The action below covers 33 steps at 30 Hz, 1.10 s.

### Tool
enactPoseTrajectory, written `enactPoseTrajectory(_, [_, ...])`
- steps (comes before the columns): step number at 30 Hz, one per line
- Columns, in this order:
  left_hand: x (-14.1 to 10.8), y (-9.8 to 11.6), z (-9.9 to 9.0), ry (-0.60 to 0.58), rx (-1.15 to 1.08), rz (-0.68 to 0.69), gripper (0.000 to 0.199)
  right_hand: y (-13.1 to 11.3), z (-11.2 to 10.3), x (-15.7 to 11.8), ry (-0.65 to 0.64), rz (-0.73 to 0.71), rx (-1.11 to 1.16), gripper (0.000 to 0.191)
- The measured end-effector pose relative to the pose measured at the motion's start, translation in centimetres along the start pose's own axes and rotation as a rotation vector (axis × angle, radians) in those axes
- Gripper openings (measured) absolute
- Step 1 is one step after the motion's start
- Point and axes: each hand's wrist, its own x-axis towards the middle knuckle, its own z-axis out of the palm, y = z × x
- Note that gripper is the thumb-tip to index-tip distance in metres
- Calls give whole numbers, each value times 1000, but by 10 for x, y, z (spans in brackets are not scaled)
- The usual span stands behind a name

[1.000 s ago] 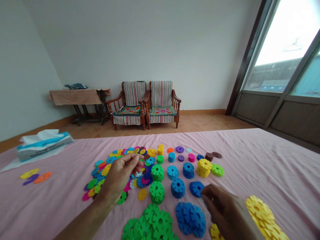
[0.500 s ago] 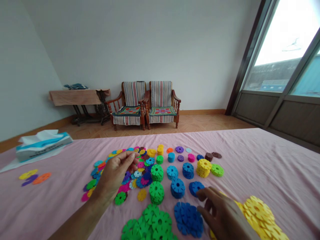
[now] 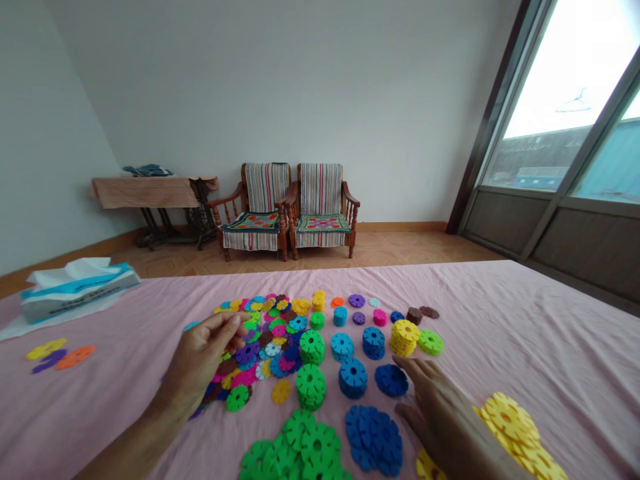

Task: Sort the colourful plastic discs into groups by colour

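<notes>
My left hand [image 3: 207, 350] is over the left side of a mixed heap of notched plastic discs [image 3: 273, 348], thumb and fingers pinched together. Whether anything is between its fingertips cannot be made out. My right hand [image 3: 434, 400] holds nothing; its fingers stretch out beside a dark blue disc stack [image 3: 391, 380], below a yellow disc stack [image 3: 405, 339]. Left of it lies a loose pile of blue discs [image 3: 374, 440]. More stacks stand in columns, among them a green stack [image 3: 311, 385] and a blue stack [image 3: 353, 377].
A tissue box [image 3: 80, 290] stands on the pink cloth [image 3: 125, 407] at the left, with a few loose discs [image 3: 60, 353] in front. Piles of green discs [image 3: 297, 450] and yellow discs [image 3: 520, 437] lie near me. Two wooden armchairs [image 3: 321, 223] stand beyond the table.
My right hand has drawn back slightly from the dark blue stack and its fingers have straightened. My left hand has shifted a little left and down, still pinched.
</notes>
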Motion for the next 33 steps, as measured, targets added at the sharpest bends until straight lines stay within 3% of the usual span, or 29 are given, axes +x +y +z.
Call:
enactPoseTrajectory(8, [-7,-28,-33,110,86,-6,39,-2,10,17,-155,48,-112,57])
enactPoseTrajectory(14, [-7,-32,-31,108,63,-3,39,1,20,16,-234,12,-155,57])
enactPoseTrajectory(18, [-7,-36,-29,95,27,-17,41,5,15,19,-134,2,-152,54])
enactPoseTrajectory(21, [-7,-41,-29,116,24,-21,41,0,3,35,-55,-9,-134,39])
enactPoseTrajectory(26, [-5,-50,-32,164,89,-11,35,-15,-14,73,-141,-68,-130,22])
enactPoseTrajectory(33, [-4,-52,-33,183,115,8,34,-9,-7,92,-203,-60,-143,40])
